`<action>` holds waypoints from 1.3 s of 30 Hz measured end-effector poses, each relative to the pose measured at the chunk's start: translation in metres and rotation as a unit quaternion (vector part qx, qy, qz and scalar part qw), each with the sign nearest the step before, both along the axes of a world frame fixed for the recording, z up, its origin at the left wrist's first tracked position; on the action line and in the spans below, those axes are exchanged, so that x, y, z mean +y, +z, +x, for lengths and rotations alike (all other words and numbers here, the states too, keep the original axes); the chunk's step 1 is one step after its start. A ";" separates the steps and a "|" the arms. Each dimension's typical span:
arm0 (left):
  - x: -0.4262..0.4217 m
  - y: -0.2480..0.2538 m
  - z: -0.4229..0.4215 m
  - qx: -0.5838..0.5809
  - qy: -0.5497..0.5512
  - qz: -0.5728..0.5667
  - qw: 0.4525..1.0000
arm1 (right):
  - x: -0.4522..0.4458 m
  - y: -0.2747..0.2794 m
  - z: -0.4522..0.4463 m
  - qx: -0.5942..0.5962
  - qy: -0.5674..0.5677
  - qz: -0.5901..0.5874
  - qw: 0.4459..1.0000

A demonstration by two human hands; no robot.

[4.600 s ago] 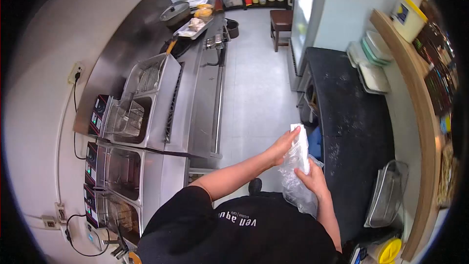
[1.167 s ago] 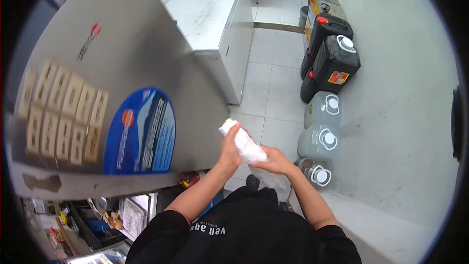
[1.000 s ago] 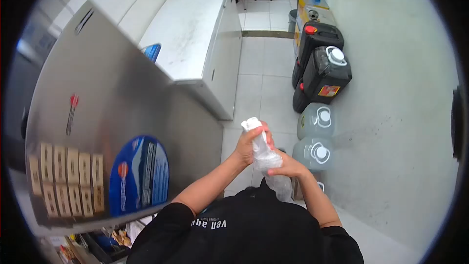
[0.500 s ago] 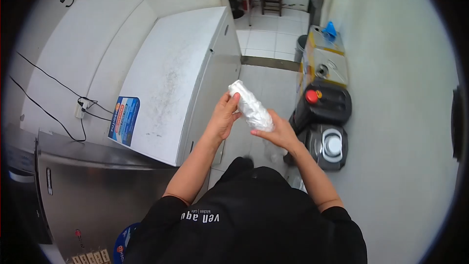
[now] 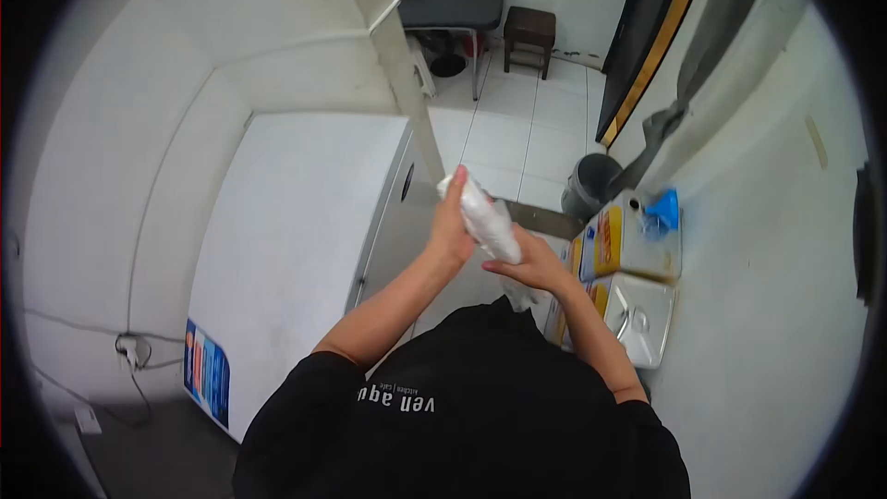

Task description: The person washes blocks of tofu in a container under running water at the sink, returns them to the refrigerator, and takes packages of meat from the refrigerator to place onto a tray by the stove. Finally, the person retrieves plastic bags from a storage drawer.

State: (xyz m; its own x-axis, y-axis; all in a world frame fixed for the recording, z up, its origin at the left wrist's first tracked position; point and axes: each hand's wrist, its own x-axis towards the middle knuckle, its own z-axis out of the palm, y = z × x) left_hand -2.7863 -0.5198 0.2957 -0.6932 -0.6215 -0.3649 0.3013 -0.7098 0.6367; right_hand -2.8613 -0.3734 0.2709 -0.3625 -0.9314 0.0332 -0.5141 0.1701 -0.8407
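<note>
Between my two hands is a long white bundle in thin clear plastic point(image 5: 490, 225), tilted with its upper end to the left; I cannot make out what is inside. My left hand point(image 5: 452, 229) wraps the upper end, thumb lying along the top. Around the lower end closes my right hand point(image 5: 536, 262). Loose, see-through plastic hangs below the right hand, in front of my black shirt. The floor of the narrow passage shows beneath the bundle.
A white chest freezer point(image 5: 296, 222) lines the left side. Along the right wall stand metal tins point(image 5: 642, 314), one with a blue funnel point(image 5: 663, 210), and a grey bin point(image 5: 591, 183). Ahead are a doorway sill point(image 5: 540, 219), a black table point(image 5: 453, 2) and a brown stool point(image 5: 529, 32).
I have moved forward along the passage, past the black jugs, and the table and stool look nearer. Both hands keep hold of the white bundle, which has turned slightly.
</note>
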 end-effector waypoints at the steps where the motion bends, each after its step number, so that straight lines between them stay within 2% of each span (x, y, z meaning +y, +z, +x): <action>1: -0.010 0.000 -0.037 0.036 -0.048 -0.001 0.998 | -0.007 0.016 -0.036 -0.094 0.026 -0.016 0.995; 2: -0.024 0.005 -0.073 0.041 -0.046 -0.002 0.998 | -0.019 0.018 -0.072 -0.089 0.028 -0.016 0.995; 4: -0.055 0.010 -0.139 0.158 -0.163 -0.027 0.973 | -0.045 0.012 -0.139 -0.238 0.039 -0.029 0.970; 5: -0.076 0.005 -0.171 0.161 -0.157 -0.029 0.974 | -0.063 0.004 -0.178 -0.235 0.045 -0.028 0.971; 7: -0.114 -0.002 -0.235 0.320 -0.226 -0.060 0.918 | -0.104 -0.015 -0.258 -0.363 0.169 0.047 0.915; 8: -0.137 -0.002 -0.261 0.372 -0.262 -0.034 0.890 | -0.125 -0.019 -0.292 -0.394 0.172 0.058 0.901; 9: -0.157 -0.002 -0.291 0.379 -0.249 -0.047 0.890 | -0.150 -0.029 -0.329 -0.386 0.197 0.090 0.897; 11: -0.199 0.001 -0.337 0.436 -0.273 0.014 0.857 | -0.205 -0.034 -0.377 -0.414 0.302 0.105 0.852; 12: -0.222 0.002 -0.358 0.457 -0.287 0.012 0.842 | -0.231 -0.035 -0.402 -0.415 0.313 0.109 0.847; 13: -0.243 0.006 -0.375 0.456 -0.272 0.011 0.847 | -0.255 -0.029 -0.422 -0.386 0.298 0.144 0.861; 15: -0.288 0.014 -0.403 0.431 -0.197 -0.079 0.877 | -0.299 -0.018 -0.457 -0.351 0.298 0.195 0.866; 16: -0.316 0.014 -0.410 0.390 -0.152 -0.100 0.903 | -0.328 -0.010 -0.469 -0.379 0.266 0.169 0.870; 17: -0.337 0.017 -0.418 0.389 -0.131 -0.107 0.906 | -0.352 -0.004 -0.480 -0.407 0.235 0.139 0.872; 18: -0.357 0.020 -0.424 0.250 -0.036 -0.073 0.965 | -0.378 0.005 -0.493 -0.404 0.253 0.147 0.867; 19: -0.378 0.018 -0.430 0.105 0.059 -0.032 0.992 | -0.409 0.018 -0.507 -0.328 0.245 0.153 0.899; 20: -0.400 0.002 -0.437 0.096 0.079 -0.049 0.991 | -0.438 0.019 -0.520 -0.250 0.235 0.155 0.926; 21: -0.422 -0.014 -0.445 0.094 0.094 -0.052 0.990 | -0.470 0.011 -0.531 -0.248 0.250 0.158 0.923; 22: -0.444 -0.028 -0.457 0.092 0.146 -0.030 0.985 | -0.503 0.002 -0.543 -0.104 0.227 0.094 0.964; 23: -0.465 -0.042 -0.467 0.093 0.195 -0.010 0.976 | -0.531 -0.009 -0.550 0.041 0.197 0.021 0.979; 24: -0.485 -0.060 -0.479 0.143 0.239 -0.003 0.960 | -0.558 -0.031 -0.560 0.204 0.173 -0.049 0.962; 25: -0.510 -0.075 -0.491 0.148 0.249 -0.008 0.957 | -0.586 -0.044 -0.566 0.207 0.183 -0.055 0.959; 27: -0.560 -0.104 -0.511 0.157 0.300 -0.004 0.941 | -0.644 -0.069 -0.574 0.305 0.198 -0.101 0.926; 29: -0.612 -0.133 -0.524 0.140 0.367 -0.008 0.919 | -0.699 -0.108 -0.581 0.313 0.213 -0.137 0.915; 31: -0.664 -0.153 -0.535 -0.003 0.412 -0.078 0.908 | -0.754 -0.139 -0.592 0.294 0.234 -0.169 0.911; 32: -0.680 -0.150 -0.538 -0.014 0.439 -0.073 0.895 | -0.776 -0.143 -0.596 0.259 0.260 -0.135 0.920; 34: -0.725 -0.176 -0.548 0.002 0.460 -0.026 0.887 | -0.814 -0.146 -0.601 0.212 0.310 -0.094 0.922; 36: -0.764 -0.179 -0.546 0.011 0.473 -0.002 0.881 | -0.852 -0.128 -0.606 0.098 0.312 0.075 0.942; 37: -0.786 -0.176 -0.546 0.029 0.447 0.015 0.894 | -0.873 -0.122 -0.608 0.095 0.328 0.062 0.938; 39: -0.842 -0.165 -0.537 0.043 0.431 0.018 0.901 | -0.926 -0.120 -0.612 -0.032 0.369 0.063 0.927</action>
